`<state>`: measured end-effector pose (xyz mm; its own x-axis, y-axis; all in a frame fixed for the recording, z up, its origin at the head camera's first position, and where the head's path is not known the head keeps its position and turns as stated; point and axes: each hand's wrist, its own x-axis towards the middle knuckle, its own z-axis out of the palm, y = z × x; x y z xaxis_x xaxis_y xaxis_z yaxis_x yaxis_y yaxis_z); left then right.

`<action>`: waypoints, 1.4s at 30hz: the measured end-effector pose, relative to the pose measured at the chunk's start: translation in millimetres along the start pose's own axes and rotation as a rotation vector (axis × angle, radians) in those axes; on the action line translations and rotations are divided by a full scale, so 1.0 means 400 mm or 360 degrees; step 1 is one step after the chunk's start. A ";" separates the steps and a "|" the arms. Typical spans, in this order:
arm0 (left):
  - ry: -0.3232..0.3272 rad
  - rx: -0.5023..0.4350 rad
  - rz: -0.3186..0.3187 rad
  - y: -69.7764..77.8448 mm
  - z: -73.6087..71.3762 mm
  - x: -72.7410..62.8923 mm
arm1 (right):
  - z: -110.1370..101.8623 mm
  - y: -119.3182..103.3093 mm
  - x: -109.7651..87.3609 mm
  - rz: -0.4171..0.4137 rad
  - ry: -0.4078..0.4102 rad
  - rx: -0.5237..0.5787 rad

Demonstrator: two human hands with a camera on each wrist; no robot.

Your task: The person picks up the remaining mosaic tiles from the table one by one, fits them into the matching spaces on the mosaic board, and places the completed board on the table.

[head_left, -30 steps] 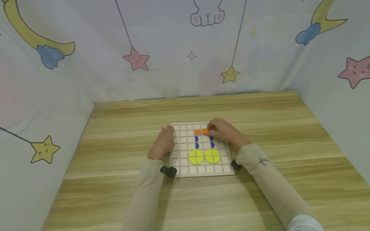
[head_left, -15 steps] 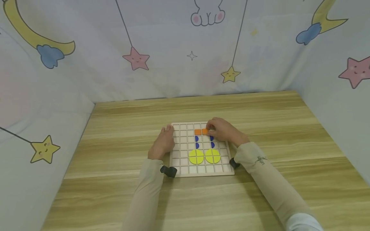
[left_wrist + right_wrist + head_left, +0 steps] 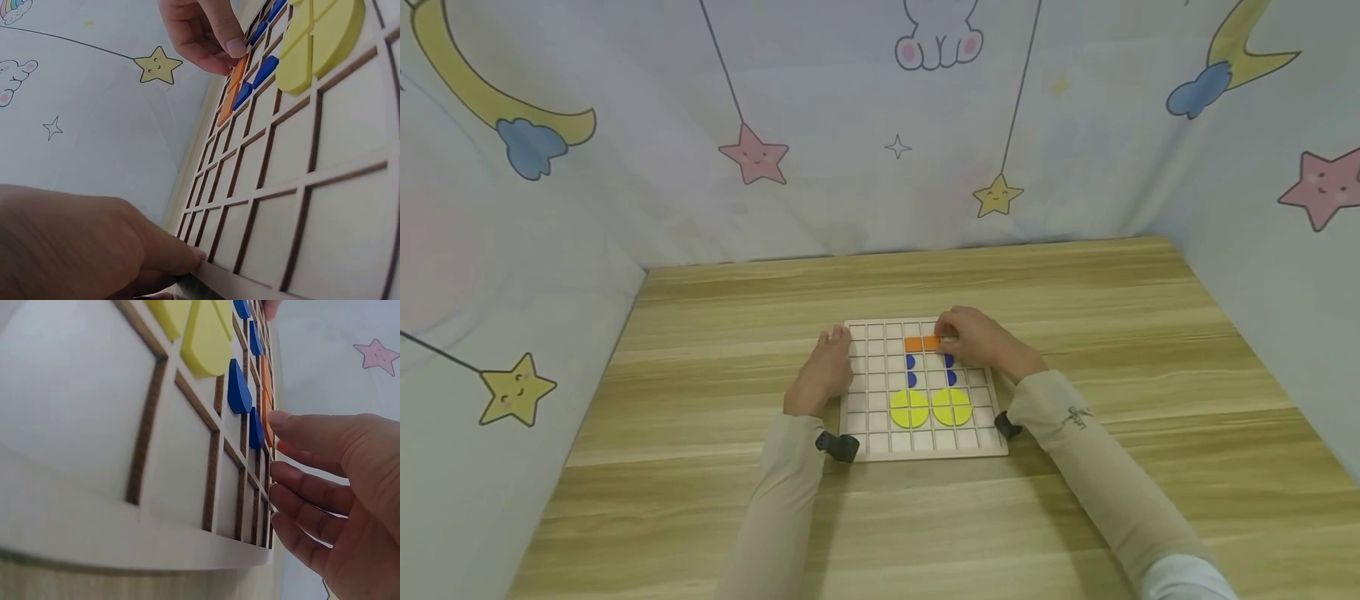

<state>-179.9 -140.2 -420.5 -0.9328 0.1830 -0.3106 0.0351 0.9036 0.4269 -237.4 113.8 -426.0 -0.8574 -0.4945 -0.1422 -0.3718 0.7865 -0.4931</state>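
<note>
In the head view a square gridded wooden board (image 3: 878,444) lies on the table. My left hand (image 3: 827,372) rests along its left edge, fingers extended; the left wrist view shows fingertips (image 3: 197,255) touching the rim. At the board's far side my right hand (image 3: 988,342) pinches an orange square tile (image 3: 931,343) between thumb and forefinger, its other fingers loosely bent. That tile sits level beside another orange square tile (image 3: 913,344). Nearer in the grid are blue half-round tiles (image 3: 912,379) in two columns, and yellow tiles forming two circles (image 3: 909,408). The right hand partly covers one blue tile.
The wood-grain table (image 3: 715,350) extends around the board on every side. Light fabric walls (image 3: 850,200) printed with stars and moons stand behind and at both sides. A black wrist camera (image 3: 838,447) sits close to the board's near left corner.
The right hand has shifted slightly left, and the orange tile in its fingers has come down level next to the other orange tile. The left hand has stayed put.
</note>
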 end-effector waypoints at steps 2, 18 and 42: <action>0.0000 0.0003 0.0002 0.000 0.000 0.001 | -0.002 0.005 -0.003 0.0000 0.0006 0.0061; -0.0009 0.0009 -0.0008 -0.003 0.003 0.007 | -0.043 0.022 -0.095 -0.0077 0.0182 0.0177; -0.0007 -0.0010 -0.0010 -0.005 0.004 0.008 | -0.078 0.109 -0.260 0.0099 0.0215 0.0126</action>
<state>-182.2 -140.8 -423.6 -0.9313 0.1794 -0.3170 0.0272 0.9021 0.4306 -175.5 211.2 -406.2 -0.9199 -0.3875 -0.0604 -0.2920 0.7796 -0.5541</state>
